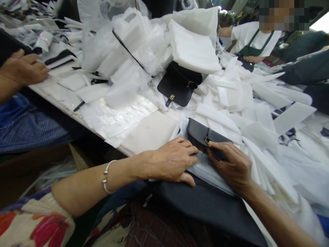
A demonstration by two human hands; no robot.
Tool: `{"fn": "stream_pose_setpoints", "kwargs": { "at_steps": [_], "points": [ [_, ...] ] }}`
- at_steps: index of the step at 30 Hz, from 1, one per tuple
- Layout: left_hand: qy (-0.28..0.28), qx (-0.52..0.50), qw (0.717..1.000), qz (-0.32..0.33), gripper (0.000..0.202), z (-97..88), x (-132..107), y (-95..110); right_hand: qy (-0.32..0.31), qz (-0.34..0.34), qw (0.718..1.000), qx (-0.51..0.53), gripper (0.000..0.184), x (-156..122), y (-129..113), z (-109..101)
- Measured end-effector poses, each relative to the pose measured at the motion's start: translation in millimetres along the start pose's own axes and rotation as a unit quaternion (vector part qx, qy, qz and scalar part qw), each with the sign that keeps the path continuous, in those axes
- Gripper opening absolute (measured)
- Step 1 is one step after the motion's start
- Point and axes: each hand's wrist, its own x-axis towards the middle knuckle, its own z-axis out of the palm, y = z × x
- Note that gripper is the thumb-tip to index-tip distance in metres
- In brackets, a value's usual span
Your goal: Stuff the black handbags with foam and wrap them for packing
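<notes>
8 o'clock, left arm: short sleeve [33, 226], loose, ending near the elbow. Cream ground; large printed flower [50, 231] in red and deep pink, orange-red patch farther out, purple-blue along the upper edge. Same bearing, nearer centre: silver-coloured bracelet [104, 181] on the forearm. Slim, smooth, rounded band; two small polished balls [106, 172] close together; too small to tell if the band opens between them. Left hand [174, 159] and right hand [232, 166] bare. 6 o'clock, lap: dark maroon-brown cloth [151, 228], thin check lines, partly in shadow. 7 o'clock: cream printed cloth [110, 236], dark markings, blurred.
</notes>
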Motion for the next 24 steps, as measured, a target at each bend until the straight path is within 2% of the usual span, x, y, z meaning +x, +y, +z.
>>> {"fn": "stream_pose_setpoints", "kwargs": {
  "at_steps": [3, 6, 9, 16, 18, 21, 24],
  "points": [
    [0.004, -0.002, 1.000, 0.009, 0.055, 5.4, -2, -2, -0.013, -0.034, 0.999, -0.006, 0.032, 1, 0, -2],
    [0.006, -0.015, 1.000, 0.002, 0.066, 7.9, -3, -3, -0.030, -0.045, 0.998, -0.011, 0.033, 3, -1, -3],
    [0.018, -0.023, 1.000, -0.001, 0.075, 7.1, -1, -2, -0.043, -0.038, 0.998, -0.013, 0.029, 5, 0, -4],
    [0.024, 0.028, 0.999, -0.016, 0.073, 12.9, 13, 5, -0.098, -0.006, 0.995, -0.004, 0.015, 18, -3, -13],
    [0.031, 0.036, 0.999, -0.020, 0.072, 16.8, 15, 6, -0.096, 0.014, 0.995, -0.012, 0.012, 27, -9, -19],
    [0.044, 0.038, 0.998, -0.019, 0.072, 21.4, 14, 6, -0.056, 0.062, 0.996, -0.034, 0.011, 36, -20, -26],
    [0.039, 0.034, 0.998, -0.020, 0.072, 23.4, 12, 6, -0.055, 0.068, 0.996, -0.031, 0.010, 33, -26, -23]
  ]
}}
